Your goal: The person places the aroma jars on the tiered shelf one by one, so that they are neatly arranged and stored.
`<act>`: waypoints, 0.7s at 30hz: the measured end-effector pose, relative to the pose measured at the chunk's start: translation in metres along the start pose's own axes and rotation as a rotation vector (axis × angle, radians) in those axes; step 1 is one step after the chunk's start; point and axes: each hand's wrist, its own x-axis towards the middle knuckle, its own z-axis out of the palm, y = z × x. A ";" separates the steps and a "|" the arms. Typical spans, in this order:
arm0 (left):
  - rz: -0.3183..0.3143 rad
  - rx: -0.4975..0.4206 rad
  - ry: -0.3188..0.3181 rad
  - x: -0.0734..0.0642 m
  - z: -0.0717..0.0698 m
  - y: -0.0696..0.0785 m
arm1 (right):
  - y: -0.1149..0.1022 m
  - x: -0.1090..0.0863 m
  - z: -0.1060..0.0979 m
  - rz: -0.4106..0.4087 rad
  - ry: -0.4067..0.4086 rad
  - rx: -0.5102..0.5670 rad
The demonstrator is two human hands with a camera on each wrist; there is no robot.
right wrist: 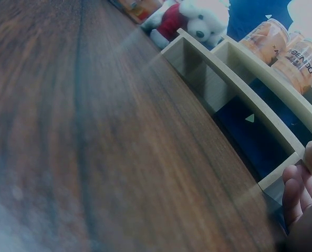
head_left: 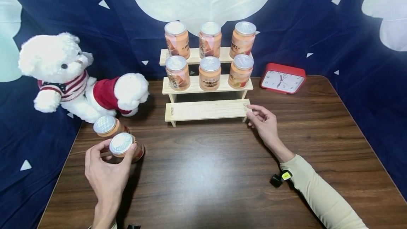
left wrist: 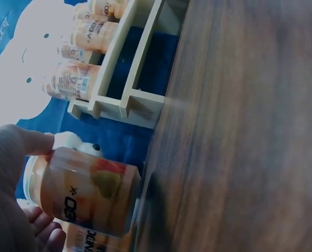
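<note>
My left hand (head_left: 109, 172) grips a peach-coloured jar (left wrist: 93, 191) with a silver lid, thumb on one side and fingers on the other. It stands upright at the left of the table. A second similar jar (head_left: 106, 126) is just behind it, partly covered. My right hand (head_left: 264, 123) holds the right end of the lowest step of a wooden tiered shelf (head_left: 206, 110), thumb and forefinger at its corner. That step bears no jars. The middle step carries three jars (head_left: 210, 75), and three more jars (head_left: 210, 41) stand on the top step.
A white teddy bear (head_left: 60, 59) in red clothes lies at the back left, close behind the two jars. A red clock (head_left: 283, 78) stands right of the shelf. Behind the brown wooden table (head_left: 203, 179) hangs a dark blue cloth (head_left: 127, 27) with white shapes.
</note>
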 end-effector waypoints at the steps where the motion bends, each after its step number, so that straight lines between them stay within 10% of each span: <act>1: 0.003 -0.005 0.002 0.000 0.000 0.000 | 0.000 0.000 0.000 -0.001 0.001 0.005; 21: 0.149 -0.057 -0.114 0.010 0.007 0.043 | 0.001 0.000 -0.001 -0.010 -0.006 0.010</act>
